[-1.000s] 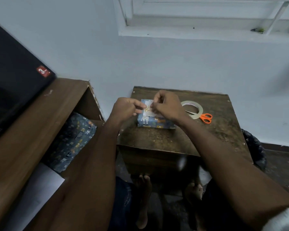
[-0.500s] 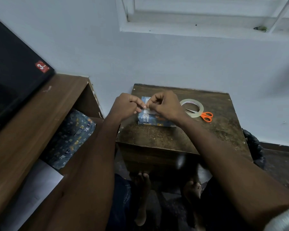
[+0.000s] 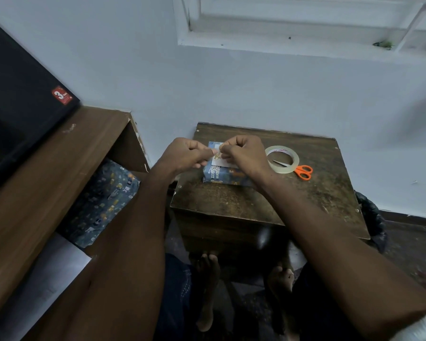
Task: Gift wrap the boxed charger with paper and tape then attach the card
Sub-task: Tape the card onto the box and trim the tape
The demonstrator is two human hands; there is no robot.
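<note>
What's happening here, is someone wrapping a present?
Yes. The box is already wrapped in blue patterned paper and sits on a small wooden table. A white card lies on top. The left hand and right hand meet just above it, pinching something small, probably tape. The tape roll and orange scissors lie to the right.

Wall (image 3: 231,89): standing pale blue in dim light.
Window frame (image 3: 293,23): sitting white, high.
Small table (image 3: 231,205): standing dark, worn, against the wall.
Cabinet (image 3: 59,156): standing brown, left.

Both hands (image 3: 190,153) (image 3: 244,156) pinch, seemingly, tape over the wrapped box (image 3: 221,175).
</note>
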